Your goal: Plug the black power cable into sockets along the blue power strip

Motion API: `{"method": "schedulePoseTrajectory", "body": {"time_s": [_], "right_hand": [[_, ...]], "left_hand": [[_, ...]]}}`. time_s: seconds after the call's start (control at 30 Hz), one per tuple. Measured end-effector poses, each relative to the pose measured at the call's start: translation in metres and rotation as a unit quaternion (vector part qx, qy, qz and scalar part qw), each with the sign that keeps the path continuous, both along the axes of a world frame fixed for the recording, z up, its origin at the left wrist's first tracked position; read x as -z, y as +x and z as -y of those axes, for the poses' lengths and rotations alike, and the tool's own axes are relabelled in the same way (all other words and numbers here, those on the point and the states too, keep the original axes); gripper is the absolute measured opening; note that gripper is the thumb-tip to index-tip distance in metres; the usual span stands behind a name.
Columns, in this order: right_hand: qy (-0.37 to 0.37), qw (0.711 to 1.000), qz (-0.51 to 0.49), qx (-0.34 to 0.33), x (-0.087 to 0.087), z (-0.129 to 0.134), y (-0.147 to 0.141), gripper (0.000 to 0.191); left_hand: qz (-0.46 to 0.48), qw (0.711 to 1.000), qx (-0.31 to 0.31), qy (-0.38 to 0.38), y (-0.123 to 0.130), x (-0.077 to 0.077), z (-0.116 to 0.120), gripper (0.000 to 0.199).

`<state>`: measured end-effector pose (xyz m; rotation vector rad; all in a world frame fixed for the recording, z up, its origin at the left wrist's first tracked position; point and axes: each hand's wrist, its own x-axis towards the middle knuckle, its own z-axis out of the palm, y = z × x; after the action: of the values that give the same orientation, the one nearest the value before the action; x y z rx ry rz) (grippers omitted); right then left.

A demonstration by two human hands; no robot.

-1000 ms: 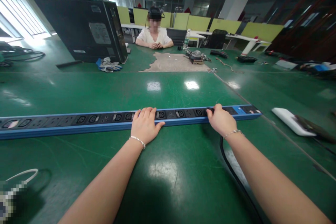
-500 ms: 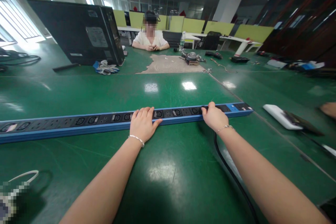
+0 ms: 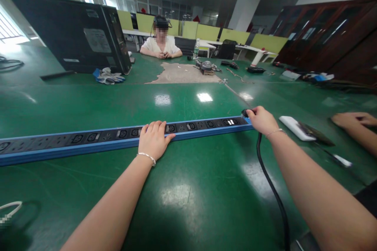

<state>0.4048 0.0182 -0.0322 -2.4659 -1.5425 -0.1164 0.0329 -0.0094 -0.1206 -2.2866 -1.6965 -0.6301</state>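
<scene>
A long blue power strip [image 3: 200, 125] with a row of black sockets lies across the green table. My left hand [image 3: 153, 139] rests on top of it near the middle, fingers over the sockets and thumb along the near edge. Near the strip's right end, my right hand [image 3: 260, 119] is closed on a black plug [image 3: 246, 113]. From below that hand a black cable [image 3: 272, 188] hangs down and runs toward the lower right. The strip's right tip is partly hidden behind my right hand.
On the green table [image 3: 118, 102], a black computer case [image 3: 88, 39] and gloves [image 3: 108, 76] lie at the back left. A person [image 3: 161, 45] sits opposite. To the right are a white device [image 3: 296, 127] and another person's hands [image 3: 347, 120]. A bottle [image 3: 196, 48] stands farther back.
My right hand has moved right along the strip with the plug, uncovering sockets and now covering its right end. My left hand stays on the strip. The view has shifted slightly right.
</scene>
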Motion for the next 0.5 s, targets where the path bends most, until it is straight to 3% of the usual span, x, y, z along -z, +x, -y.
{"method": "schedulePoseTrajectory", "body": {"time_s": [0.2,0.5], "right_hand": [[-0.04,0.999,0.006,0.003,0.026,-0.005,0.021,0.04],[-0.04,0.999,0.004,-0.003,0.034,-0.008,0.029,0.041]], "left_hand": [[0.0,1.0,-0.002,-0.003,0.0,0.0,0.0,0.056],[-0.001,1.0,-0.001,-0.009,0.0,-0.002,0.001,0.055]]}}
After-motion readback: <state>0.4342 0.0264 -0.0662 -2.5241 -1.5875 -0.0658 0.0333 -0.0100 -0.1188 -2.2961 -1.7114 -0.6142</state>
